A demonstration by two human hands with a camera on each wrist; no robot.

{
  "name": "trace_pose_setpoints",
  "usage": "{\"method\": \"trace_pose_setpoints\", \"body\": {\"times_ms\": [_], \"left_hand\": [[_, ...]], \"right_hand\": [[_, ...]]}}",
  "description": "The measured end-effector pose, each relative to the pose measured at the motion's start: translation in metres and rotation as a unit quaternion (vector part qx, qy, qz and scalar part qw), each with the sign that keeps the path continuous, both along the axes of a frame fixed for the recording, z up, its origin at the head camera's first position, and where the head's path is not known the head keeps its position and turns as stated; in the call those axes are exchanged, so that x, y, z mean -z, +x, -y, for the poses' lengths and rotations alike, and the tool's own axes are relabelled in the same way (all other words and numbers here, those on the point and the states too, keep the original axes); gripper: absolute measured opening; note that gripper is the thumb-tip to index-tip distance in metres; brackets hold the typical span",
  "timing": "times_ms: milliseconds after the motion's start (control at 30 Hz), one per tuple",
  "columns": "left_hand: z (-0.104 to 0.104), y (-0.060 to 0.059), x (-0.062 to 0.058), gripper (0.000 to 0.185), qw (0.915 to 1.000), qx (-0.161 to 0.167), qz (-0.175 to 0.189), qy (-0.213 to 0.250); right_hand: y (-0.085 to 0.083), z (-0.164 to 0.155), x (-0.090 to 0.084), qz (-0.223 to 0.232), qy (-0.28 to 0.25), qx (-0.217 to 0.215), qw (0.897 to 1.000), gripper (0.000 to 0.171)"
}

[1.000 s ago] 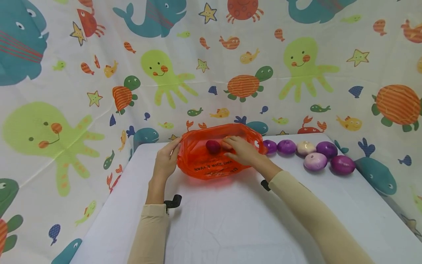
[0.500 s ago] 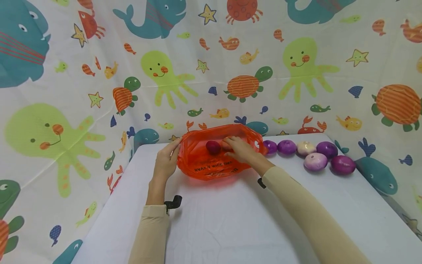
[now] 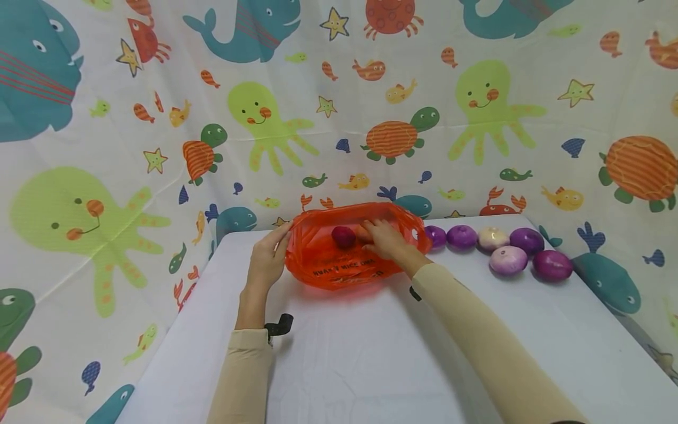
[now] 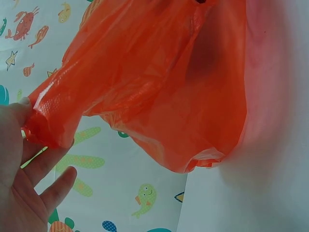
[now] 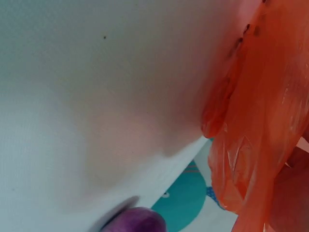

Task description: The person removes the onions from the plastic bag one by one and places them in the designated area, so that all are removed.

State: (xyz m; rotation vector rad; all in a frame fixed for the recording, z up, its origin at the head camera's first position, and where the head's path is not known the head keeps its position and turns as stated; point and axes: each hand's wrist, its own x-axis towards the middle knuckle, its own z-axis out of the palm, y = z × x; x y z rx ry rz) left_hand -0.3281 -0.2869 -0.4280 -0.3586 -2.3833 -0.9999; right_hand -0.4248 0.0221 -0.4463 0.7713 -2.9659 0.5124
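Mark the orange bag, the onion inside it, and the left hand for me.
bag (image 3: 339, 271), head view, front wall by the print.
onion (image 3: 344, 236), head view, its top.
left hand (image 3: 267, 262), head view, back of the hand.

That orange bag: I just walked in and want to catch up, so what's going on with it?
A person is working at the orange plastic bag on the white table. The left hand pinches the bag's edge, holding it open. The right hand reaches into the mouth, beside a dark red onion already inside. Six more onions lie to the right on the table.
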Motion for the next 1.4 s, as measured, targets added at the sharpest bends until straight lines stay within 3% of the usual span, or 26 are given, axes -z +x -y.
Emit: {"method": "trace_pose_setpoints", "body": {"times_ms": [800,1067,1400], "left_hand": [[-0.001,0.003,-0.002,0.041,1.0000,0.002,-0.004,0.002],[-0.001,0.004,-0.005,0.041,1.0000,0.004,-0.004,0.001],[-0.001,0.005,-0.004,0.042,1.0000,-0.001,0.007,0.001]], "right_hand": [[-0.006,0.006,0.005,0.076,0.027,0.039,0.996,0.093],[-0.007,0.008,0.004,0.037,0.030,0.048,0.998,0.085],[-0.005,0.011,0.003,0.055,0.020,0.044,0.997,0.076]]}}
